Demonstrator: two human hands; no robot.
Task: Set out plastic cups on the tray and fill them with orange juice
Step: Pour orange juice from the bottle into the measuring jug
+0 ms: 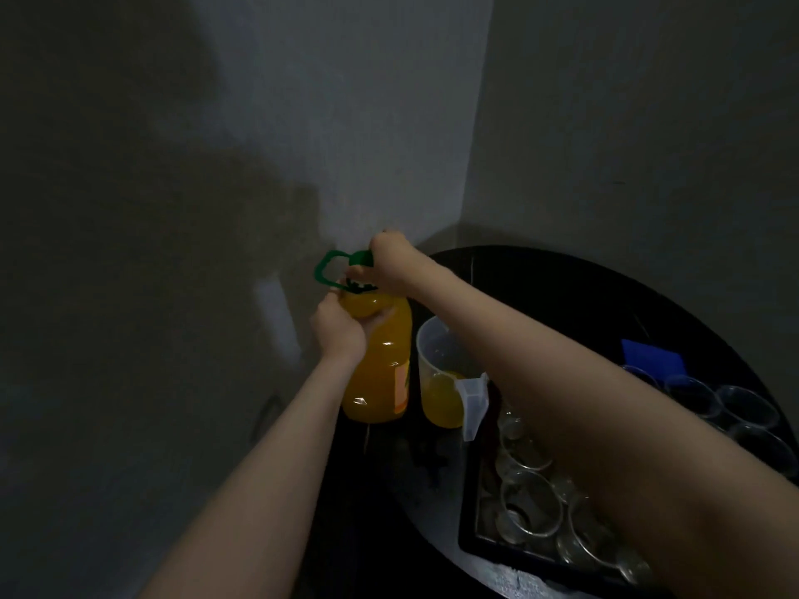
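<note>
A round dark table (562,287) fills the lower right, pushed into the corner of two pale walls (389,123). On its near right part lies a black tray (469,512), its left rim running toward the camera. Clear plastic cups (529,508) stand on the tray in close rows, touching or just beside one another; they look empty, though the light is dim. More cups (743,408) show at the far right, past the right forearm that crosses over the tray. A blue thing (653,358) lies beyond them; what it is cannot be told.

At the table's left edge stands a bottle (380,373) of orange juice, upright and nearly full, with an orange label on its right side. Just to its right, close beside it, stands a clear jug (441,382) with a little juice in the bottom and a pale handle facing the tray.

The left hand (341,326) grips the bottle's shoulder, fingers curled round it just under the neck. The right hand (389,261) is closed over the green cap (361,258) at the top of the bottle, fingers wrapped round it from above. A green loop handle (326,270) sticks out to the left of the neck.
</note>
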